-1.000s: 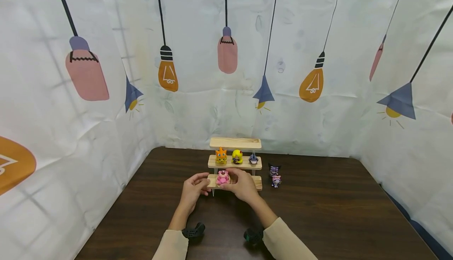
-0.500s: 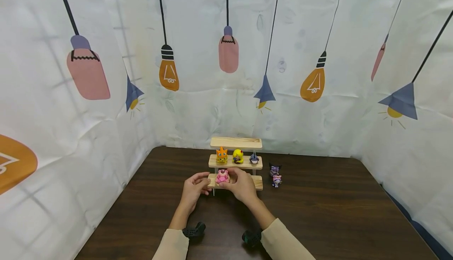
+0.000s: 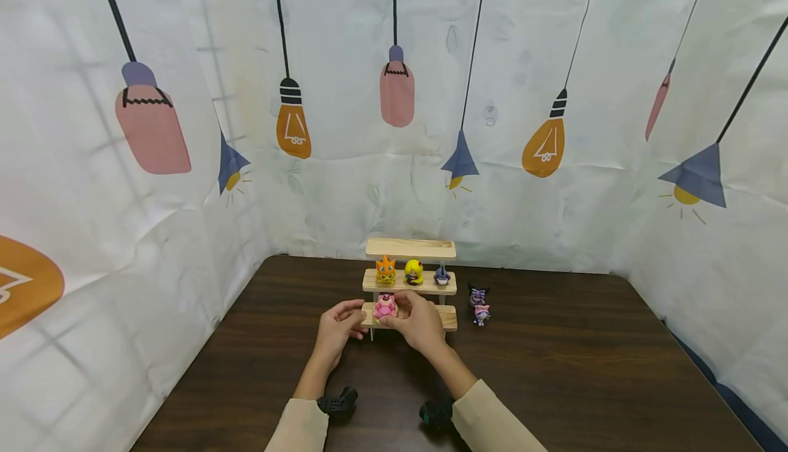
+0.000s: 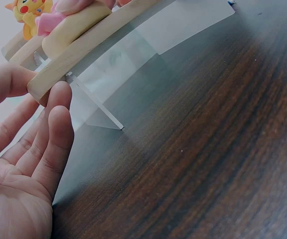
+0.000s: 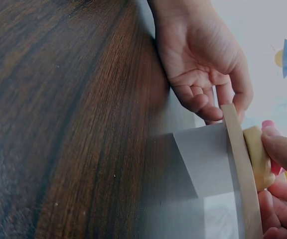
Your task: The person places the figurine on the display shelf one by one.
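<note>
A three-tier wooden display shelf (image 3: 409,247) with clear supports stands at the far side of the table. My left hand (image 3: 335,326) pinches the left end of its lowest board (image 4: 59,72), thumb on one face and fingertips beneath. On that board, towards the left, a pink bear figurine (image 3: 386,306) with a cream-yellow base (image 5: 257,154) is upright. My right hand (image 3: 422,323) holds the bear between thumb and fingers from its right side. On the middle board are an orange-eared yellow figurine (image 3: 386,271), a yellow-haired figurine (image 3: 414,273) and a dark blue-and-white figurine (image 3: 441,275).
Two small purple figurines lie on the dark wooden table (image 3: 572,356) right of the shelf: one with black ears (image 3: 477,295), one with pink (image 3: 481,314). A white lamp-patterned curtain (image 3: 351,199) hangs behind and along both sides.
The pink bear has shifted slightly left along the lowest board, with my right hand moving along with it. My left hand stays at the board's end.
</note>
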`<action>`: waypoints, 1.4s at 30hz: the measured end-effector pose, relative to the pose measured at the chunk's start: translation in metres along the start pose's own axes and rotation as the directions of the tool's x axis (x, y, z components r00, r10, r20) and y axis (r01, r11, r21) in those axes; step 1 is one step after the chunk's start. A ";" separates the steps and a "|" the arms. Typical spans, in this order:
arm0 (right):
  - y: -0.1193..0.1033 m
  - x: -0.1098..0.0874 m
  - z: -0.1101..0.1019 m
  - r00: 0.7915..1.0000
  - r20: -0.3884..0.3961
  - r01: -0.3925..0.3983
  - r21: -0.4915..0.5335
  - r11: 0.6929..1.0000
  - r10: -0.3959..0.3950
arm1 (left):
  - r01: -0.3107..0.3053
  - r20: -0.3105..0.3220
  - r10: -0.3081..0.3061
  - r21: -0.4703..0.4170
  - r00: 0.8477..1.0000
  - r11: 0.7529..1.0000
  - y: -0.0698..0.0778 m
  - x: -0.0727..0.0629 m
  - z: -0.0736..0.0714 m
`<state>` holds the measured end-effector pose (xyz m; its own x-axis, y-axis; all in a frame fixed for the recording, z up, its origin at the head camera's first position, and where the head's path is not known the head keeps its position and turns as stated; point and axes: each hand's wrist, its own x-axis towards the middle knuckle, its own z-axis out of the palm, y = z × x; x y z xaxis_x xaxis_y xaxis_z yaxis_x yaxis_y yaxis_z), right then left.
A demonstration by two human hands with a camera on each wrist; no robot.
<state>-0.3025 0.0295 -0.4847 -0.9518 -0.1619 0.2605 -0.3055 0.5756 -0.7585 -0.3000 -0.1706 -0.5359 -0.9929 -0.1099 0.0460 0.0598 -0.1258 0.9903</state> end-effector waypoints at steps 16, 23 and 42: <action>-0.002 -0.002 0.004 0.999 -0.041 -0.002 -0.012 1.000 0.001 | 0.009 0.002 -0.009 -0.014 1.000 1.000 -0.001 0.001 -0.001; -0.003 -0.002 0.005 0.999 -0.052 -0.002 -0.026 1.000 0.001 | 0.005 -0.005 -0.005 -0.003 1.000 1.000 0.000 0.000 0.000; 0.010 -0.005 -0.011 0.994 0.094 0.044 0.112 0.993 -0.054 | 0.013 0.002 -0.013 -0.002 1.000 1.000 0.000 0.000 -0.001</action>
<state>-0.3005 0.0448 -0.4865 -0.9322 -0.2672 0.2441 -0.3478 0.4743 -0.8088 -0.3001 -0.1718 -0.5360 -0.9937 -0.1067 0.0332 0.0469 -0.1292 0.9905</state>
